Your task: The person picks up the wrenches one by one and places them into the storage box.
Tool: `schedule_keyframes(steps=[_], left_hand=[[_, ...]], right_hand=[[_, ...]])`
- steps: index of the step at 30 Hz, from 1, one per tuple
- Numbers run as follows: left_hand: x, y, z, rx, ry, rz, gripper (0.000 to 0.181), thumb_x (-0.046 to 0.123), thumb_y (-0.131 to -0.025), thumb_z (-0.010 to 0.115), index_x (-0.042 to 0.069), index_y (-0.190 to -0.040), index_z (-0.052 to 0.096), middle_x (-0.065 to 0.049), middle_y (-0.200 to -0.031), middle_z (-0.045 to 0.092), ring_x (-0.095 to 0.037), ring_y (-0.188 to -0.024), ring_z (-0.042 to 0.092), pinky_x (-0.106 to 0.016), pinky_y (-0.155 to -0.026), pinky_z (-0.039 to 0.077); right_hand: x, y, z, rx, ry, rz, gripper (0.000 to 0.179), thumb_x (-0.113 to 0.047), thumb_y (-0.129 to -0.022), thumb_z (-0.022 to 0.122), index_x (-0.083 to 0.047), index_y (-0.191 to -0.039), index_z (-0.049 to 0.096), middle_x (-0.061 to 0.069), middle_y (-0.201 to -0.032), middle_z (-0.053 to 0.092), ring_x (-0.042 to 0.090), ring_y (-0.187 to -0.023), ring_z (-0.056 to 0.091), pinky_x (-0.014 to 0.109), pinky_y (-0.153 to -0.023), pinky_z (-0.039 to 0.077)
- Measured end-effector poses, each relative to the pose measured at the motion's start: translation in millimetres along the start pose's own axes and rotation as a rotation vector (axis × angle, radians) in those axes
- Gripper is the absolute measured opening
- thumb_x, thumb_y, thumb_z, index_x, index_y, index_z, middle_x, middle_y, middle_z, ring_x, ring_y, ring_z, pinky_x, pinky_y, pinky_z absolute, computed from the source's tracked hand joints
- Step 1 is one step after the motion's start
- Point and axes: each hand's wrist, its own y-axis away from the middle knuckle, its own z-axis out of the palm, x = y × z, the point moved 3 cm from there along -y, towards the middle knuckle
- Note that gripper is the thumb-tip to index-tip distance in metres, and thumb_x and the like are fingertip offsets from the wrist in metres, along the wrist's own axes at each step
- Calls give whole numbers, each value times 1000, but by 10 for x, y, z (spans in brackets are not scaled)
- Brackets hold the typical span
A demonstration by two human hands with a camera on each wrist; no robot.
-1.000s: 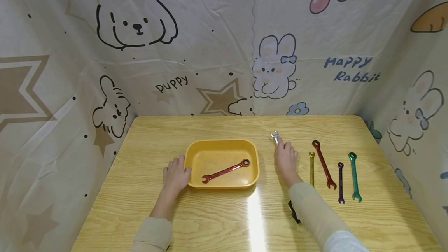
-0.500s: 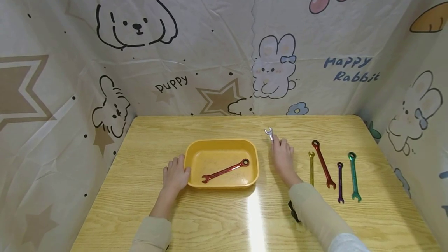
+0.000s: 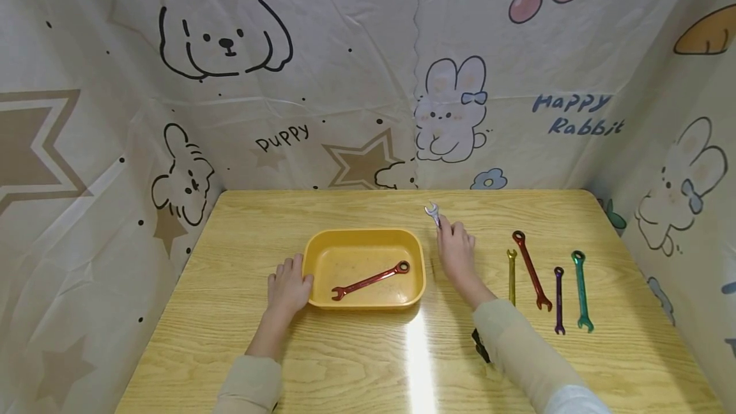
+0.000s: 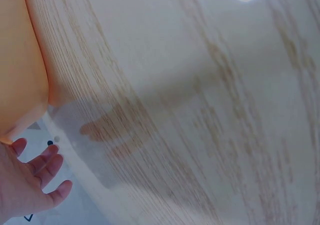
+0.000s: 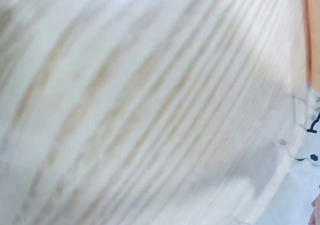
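In the head view, my right hand (image 3: pixel 457 251) grips a silver wrench (image 3: pixel 432 213), beyond the right rim of a yellow tray (image 3: pixel 363 302). The wrench's open end points away and left; the rest is hidden in the fingers. At the tray's left side my left hand (image 3: pixel 289 286) holds the rim, the thumb lapping over it. A red wrench (image 3: pixel 370 282) lies slantwise inside the tray. In the left wrist view, loosely bent fingers show beside the tray wall (image 4: pixel 20 60). The right wrist view mostly shows tabletop, and the wrench is not seen there.
Right of my right hand lie a yellow wrench (image 3: pixel 512 273), a longer red wrench (image 3: pixel 533 270), a purple wrench (image 3: pixel 559 302) and a green wrench (image 3: pixel 582 289). The wooden table (image 3: pixel 345 363) is bounded by a printed cloth (image 3: pixel 356 94) at the back and sides.
My right hand has moved left and slightly farther back with the silver wrench. My left hand, the tray and the other wrenches have stayed in place.
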Motion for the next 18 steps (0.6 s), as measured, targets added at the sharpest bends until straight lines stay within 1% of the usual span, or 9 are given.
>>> schedule_keyframes(steps=[6,10,15,18], left_hand=[[-4,-4,5,-1,4,0,41,25,-89,42,7,-126,36,-17,-114,47,-33,-99,41,-52,-84,31],[-1,1,-3,-8,3,-1,42,26,-89,42,7,-127,35,-18,-115,46,-33,-100,41,-53,-85,30],[14,17,-20,0,15,-3,42,24,-89,43,5,-127,36,-19,-116,46,-34,-102,40,-54,-86,29],[24,21,-27,17,11,1,41,23,-88,44,6,-124,37,-19,-114,46,-34,-100,41,-53,-86,30]], right_hand=[[-120,-46,-40,34,-51,-17,31,-9,-86,60,-5,-116,54,14,-79,48,30,-64,49,40,-60,33],[-201,-67,-59,50,-72,-47,29,-8,-86,61,-5,-114,55,14,-78,49,29,-65,50,41,-61,35],[-292,-93,-67,36,-103,-78,31,-8,-86,60,-5,-116,54,14,-80,49,27,-66,50,40,-63,36],[-348,-109,-74,9,-123,-86,31,-9,-88,58,-5,-118,53,14,-81,48,27,-67,50,41,-64,36]])
